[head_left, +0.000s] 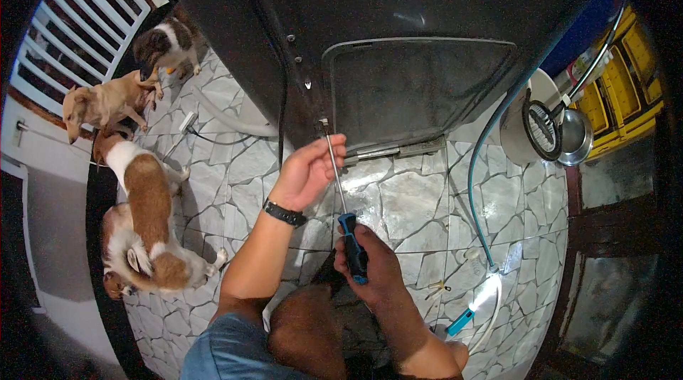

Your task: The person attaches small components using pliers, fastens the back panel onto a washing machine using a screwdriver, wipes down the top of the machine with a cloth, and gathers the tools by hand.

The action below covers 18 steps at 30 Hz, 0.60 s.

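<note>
A tan dog (114, 104) is near a white slatted barrier (130, 40), well apart from yellow crates (626, 95).

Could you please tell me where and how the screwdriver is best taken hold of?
Probably by its thick blue-and-black handle, coming from below on the person's right, where the right hand wraps it. The handle end points down toward the person, and its width should give a fuller hold than the thin metal shaft, which points up at the large dark casing.

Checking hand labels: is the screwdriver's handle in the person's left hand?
No, the right hand grips the screwdriver's handle, while the left hand is up by the metal shaft.
</note>
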Available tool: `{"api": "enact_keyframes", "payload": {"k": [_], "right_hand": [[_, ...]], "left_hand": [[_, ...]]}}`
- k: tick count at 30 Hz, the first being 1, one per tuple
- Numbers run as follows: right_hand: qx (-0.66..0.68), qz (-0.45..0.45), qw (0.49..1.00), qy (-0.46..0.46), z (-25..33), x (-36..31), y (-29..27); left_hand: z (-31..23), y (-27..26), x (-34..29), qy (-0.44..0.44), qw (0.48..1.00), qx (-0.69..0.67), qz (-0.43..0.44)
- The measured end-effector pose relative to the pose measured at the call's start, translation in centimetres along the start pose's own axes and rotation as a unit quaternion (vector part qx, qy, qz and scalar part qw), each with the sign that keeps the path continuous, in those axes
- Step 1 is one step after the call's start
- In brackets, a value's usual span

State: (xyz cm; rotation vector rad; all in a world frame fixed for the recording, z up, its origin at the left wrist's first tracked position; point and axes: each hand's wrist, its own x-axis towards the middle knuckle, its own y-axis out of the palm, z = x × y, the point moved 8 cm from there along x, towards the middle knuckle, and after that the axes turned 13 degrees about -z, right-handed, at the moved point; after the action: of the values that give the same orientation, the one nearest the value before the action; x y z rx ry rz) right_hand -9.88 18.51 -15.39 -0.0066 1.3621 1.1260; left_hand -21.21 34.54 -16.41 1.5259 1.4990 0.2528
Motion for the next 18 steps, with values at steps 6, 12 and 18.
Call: {"api": "enact_keyframes", "payload": {"k": [6,12,18], "right_hand": [[0.002,0.016,1.0,0.003,-1.9,0.5,-0.1],[-0.364,-0.113,0.86,-0.34,0.3,0.0,-2.6],[0.126,0.124,0.977,0.118,-1.6,0.1,0.1]], "left_hand": [[0.5,-1.1,-0.1,0.024,0.999,0.039,-0.01],[0.5,-0.9,0.3,0.057,0.993,0.081,-0.061],[0.3,0.2,-0.2,0.044,0.997,0.048,-0.042]]}}
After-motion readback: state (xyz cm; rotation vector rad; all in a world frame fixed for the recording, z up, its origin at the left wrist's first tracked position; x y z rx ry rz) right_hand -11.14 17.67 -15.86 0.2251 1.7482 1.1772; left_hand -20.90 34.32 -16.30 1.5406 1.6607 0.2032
